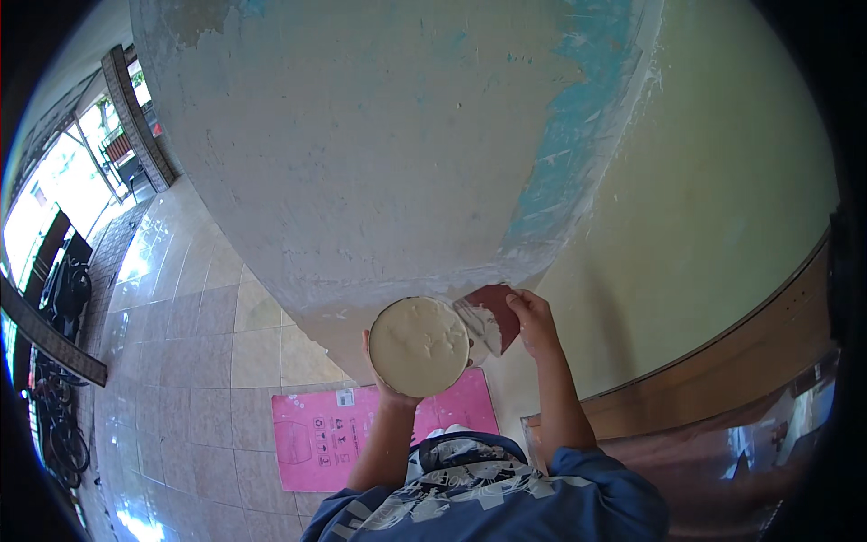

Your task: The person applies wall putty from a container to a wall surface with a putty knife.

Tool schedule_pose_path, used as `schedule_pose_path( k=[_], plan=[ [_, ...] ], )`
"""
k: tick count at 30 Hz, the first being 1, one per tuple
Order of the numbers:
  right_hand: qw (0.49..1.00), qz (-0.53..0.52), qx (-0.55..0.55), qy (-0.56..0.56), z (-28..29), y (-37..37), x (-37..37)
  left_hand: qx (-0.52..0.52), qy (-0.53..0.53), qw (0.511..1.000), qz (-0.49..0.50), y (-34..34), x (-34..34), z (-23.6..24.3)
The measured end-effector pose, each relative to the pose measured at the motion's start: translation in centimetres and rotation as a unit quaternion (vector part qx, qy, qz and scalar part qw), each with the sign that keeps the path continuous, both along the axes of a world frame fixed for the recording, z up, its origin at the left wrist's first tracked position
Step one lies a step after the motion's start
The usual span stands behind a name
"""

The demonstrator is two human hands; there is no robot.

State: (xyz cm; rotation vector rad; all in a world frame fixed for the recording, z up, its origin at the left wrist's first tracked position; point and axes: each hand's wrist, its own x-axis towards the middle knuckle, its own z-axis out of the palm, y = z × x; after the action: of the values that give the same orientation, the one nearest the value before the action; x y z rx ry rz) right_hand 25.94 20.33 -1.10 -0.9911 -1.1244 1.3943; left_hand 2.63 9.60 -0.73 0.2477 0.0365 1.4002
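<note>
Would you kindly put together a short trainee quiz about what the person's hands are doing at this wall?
1. True or false: the left hand holds a round container of pale putty from below.
2. What does the right hand grip? A) a paint roller B) a flat reddish-brown scraper smeared with putty C) a brush
3. Fill in: on the tiled floor below the hands lies a flat ____ sheet.

Key:
1. True; the container is cupped from underneath.
2. B; its blade touches the container's rim, close to the patched wall.
3. Pink.
</note>
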Motion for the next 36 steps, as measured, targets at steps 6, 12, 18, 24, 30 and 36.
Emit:
schedule_pose_path(
  k=[6,12,18,24,30,36],
  plan=[
    [0.987,-0.010,-0.033,0.155,3.6,-1.7,-0.3,0.077,0.019,0.997,-0.017,-0.1,0.2,0.6],
    [0.997,0.066,0.014,0.043,5.8,-3.8,-1.3,-0.088,-0.044,0.992,0.079,0.4,0.3,-1.7],
    [0.988,0.106,0.020,-0.108,6.7,-4.5,-2.1,-0.074,-0.015,0.992,0.097,0.1,0.3,-1.6],
    [0.977,0.125,-0.003,-0.174,7.1,-4.0,-2.6,-0.071,-0.018,0.991,0.113,0.1,0.3,-1.7],
    [0.966,0.126,-0.009,-0.225,7.2,-4.5,-3.2,-0.081,-0.022,0.990,0.115,0.0,0.2,-1.9],
    [0.975,0.130,0.006,-0.180,6.3,-4.4,-3.1,-0.096,-0.027,0.989,0.106,0.4,0.3,-2.5]
  ],
)
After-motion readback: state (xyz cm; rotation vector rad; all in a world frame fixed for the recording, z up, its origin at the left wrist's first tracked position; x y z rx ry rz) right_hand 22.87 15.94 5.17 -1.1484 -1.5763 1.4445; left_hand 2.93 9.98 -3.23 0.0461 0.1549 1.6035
